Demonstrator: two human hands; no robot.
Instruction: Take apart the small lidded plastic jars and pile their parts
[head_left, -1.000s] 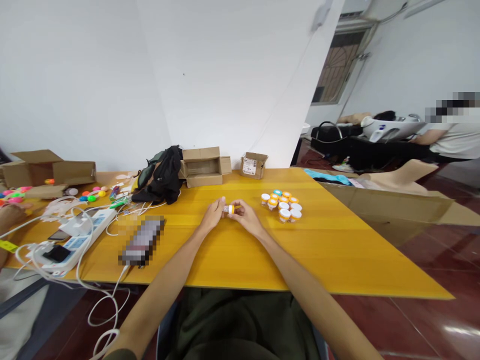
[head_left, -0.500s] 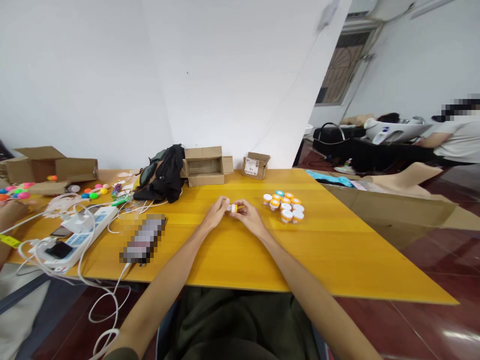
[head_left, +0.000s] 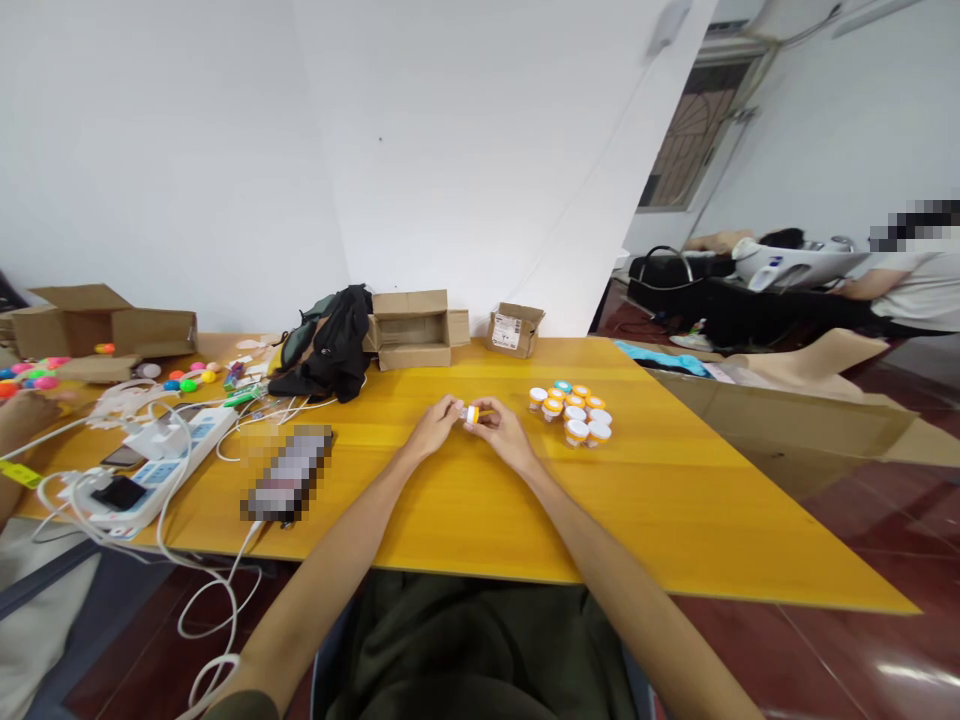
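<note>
white wall [head_left: 465,190]: beyond right hand [head_left: 501,434] | yellow table [head_left: 480,520]: beneath it | barred window [head_left: 696,135]: far beyond, to its right | glossy red tiled floor [head_left: 885,550]: lower, to its right

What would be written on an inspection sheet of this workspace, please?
Surface: yellow table.
Things: held jar between the hands; lidded jars grouped to its right.
Clutter: bag, balls, boxes.
Hands: left hand at the jar's clear end, right hand at its lid end.
Cables: white cables around the power strip, some hanging off the near edge.
Surroundings: wall behind; seated person at right; co-worker's hand far left.
</note>
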